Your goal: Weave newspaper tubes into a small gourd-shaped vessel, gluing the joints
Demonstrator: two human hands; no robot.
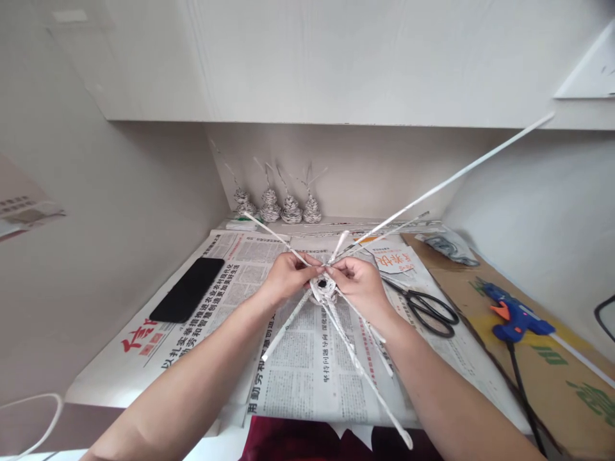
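Head view. A small woven paper piece (321, 297) is held in the middle of the scene, above a spread of printed newspaper (298, 390), between the left hand (292, 274) and the right hand (362, 283). The fingers of both hands are drawn together in a pinch at the far edge of the piece, thumbs near each other; which strip each one grips cannot be told, since the fingertips cover the spot.

State of the work: a compact ring is formed around a dark central hole, while paper strips radiate from it at full length. The longest strip (461, 171) runs to the upper right, a shorter strip (273, 235) to the upper left, and others fall toward the wearer. By these free ends, the piece is judged to be at an early stage, with most of the weaving left. For comparison, four woven forms (291, 210) stand in a row at the back wall, each built up to a narrow neck with loose ends on top.

Surroundings: a black phone (187, 290) lies at left; black-handled scissors (427, 308) lie beyond the right forearm; a blue glue gun (516, 321) rests on cardboard (485, 288) at far right.
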